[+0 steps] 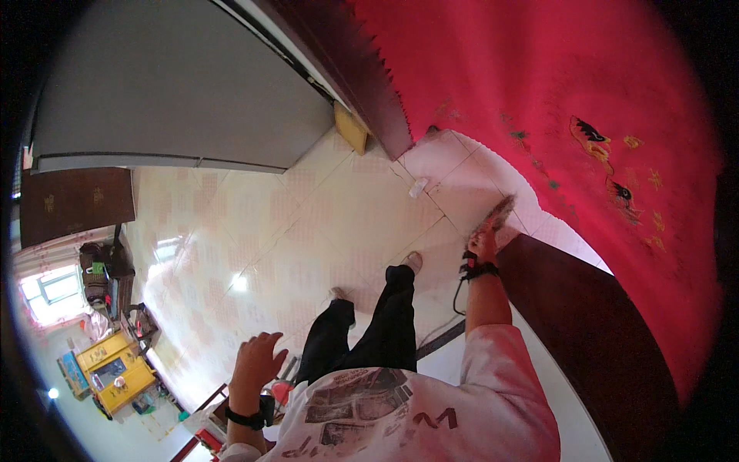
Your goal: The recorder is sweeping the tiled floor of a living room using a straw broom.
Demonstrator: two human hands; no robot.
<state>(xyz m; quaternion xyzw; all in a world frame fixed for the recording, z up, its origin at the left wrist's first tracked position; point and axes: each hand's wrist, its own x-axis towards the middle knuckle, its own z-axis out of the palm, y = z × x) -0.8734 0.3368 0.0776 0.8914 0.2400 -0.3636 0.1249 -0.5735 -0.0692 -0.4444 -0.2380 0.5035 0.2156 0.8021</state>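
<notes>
My right hand [483, 242], with a dark strap at the wrist, reaches forward beside the dark brown door panel [573, 296]. It is closed on a brown, bristly, brush-like thing [502, 209], which slants up and away over the tiled floor; its exact kind is too blurred to tell. Just beyond it hangs a red curtain [493, 85] with embroidered birds and flowers. My left hand [258, 362] is held in the air over the floor on my left, its fingers loosely bent and apart, with nothing in it. A black watch [263, 412] is on that wrist.
Pale tiles [308, 223] cover the floor under my feet. A small white scrap [418, 187] lies ahead, near a yellow block [350, 129] by the doorway. At the upper left stands a large grey panel [177, 85]. Yellow wooden furniture [127, 377] is far left.
</notes>
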